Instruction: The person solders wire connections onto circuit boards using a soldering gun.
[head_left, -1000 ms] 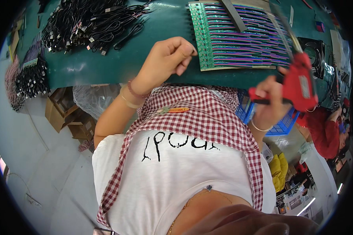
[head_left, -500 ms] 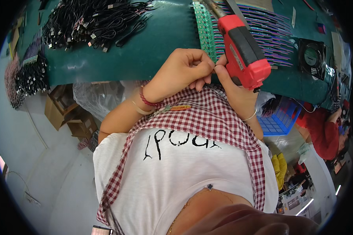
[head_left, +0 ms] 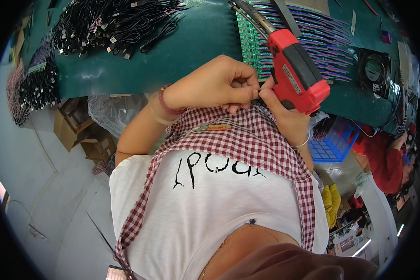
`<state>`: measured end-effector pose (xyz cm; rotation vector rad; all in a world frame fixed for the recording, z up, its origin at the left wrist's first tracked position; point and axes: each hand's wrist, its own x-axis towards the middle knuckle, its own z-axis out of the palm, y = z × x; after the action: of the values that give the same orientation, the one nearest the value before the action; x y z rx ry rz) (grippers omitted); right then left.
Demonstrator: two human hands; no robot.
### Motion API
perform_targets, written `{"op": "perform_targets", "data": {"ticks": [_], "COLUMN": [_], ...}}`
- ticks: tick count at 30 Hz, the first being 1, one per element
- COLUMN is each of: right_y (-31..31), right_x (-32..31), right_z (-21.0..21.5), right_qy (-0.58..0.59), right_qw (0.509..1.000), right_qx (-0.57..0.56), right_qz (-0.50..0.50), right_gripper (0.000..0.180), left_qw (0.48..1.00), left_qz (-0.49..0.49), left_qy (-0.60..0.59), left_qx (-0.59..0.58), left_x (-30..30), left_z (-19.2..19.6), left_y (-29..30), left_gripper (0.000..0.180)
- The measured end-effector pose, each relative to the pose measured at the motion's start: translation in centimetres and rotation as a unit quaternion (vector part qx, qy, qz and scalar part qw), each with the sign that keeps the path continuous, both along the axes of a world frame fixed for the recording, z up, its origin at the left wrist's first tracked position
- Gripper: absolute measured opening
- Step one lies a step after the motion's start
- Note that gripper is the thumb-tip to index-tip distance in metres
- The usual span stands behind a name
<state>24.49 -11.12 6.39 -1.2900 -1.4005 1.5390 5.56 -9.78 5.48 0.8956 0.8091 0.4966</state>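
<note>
Hands meet at the near edge of the green bench (head_left: 191, 51), just over the checked shirt collar, and I take that bench as my landmark. My right hand (head_left: 284, 116) is wrapped tight around the grip of the red soldering gun (head_left: 296, 74), which stands tilted over the bench's near edge with its long metal tip (head_left: 247, 14) reaching away across the bench top. My left hand (head_left: 214, 86) is curled closed, fingertips pinched against the base of the gun, touching the right thumb; something small and dark sits in that pinch, but I cannot tell what it is.

On the bench beyond the gun lies a green panel of circuit boards (head_left: 312, 37) in rows with purple strips, the gun's tip crossing above its left part. At the far left of the bench a heap of black cables (head_left: 107, 23) is spread out, well apart from the hands. At the bench's right end sits a small black fan (head_left: 373, 67). Below the bench's right edge I see a blue crate (head_left: 333, 144), and beside it another person's red sleeve (head_left: 382, 156). Cardboard boxes (head_left: 79, 128) stand under the bench's left side.
</note>
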Motion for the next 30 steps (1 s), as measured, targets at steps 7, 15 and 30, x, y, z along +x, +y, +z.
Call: {"op": "perform_targets", "data": {"ticks": [7, 15, 30], "right_y": [-0.3, -3.4, -6.2], "right_x": [2.9, 7.1, 9.4], "right_z": [-1.2, -2.4, -5.0], "right_qy": [0.005, 0.058, -0.064], "right_qw": [0.997, 0.995, 0.997], "right_qx": [0.059, -0.017, -0.005], "right_qz": [-0.048, -0.084, -0.052], "right_gripper": [0.043, 0.044, 0.04], "left_qw": [0.988, 0.99, 0.991], "left_qz": [0.09, 0.028, -0.006], "left_qy": [0.121, 0.135, 0.129], "left_qx": [-0.022, -0.013, -0.017], "left_x": [-2.0, -2.4, -2.5], "left_z": [-3.7, -5.1, -5.3], "left_y": [1.8, 3.8, 4.6], "left_gripper": [0.011, 0.014, 0.013]}}
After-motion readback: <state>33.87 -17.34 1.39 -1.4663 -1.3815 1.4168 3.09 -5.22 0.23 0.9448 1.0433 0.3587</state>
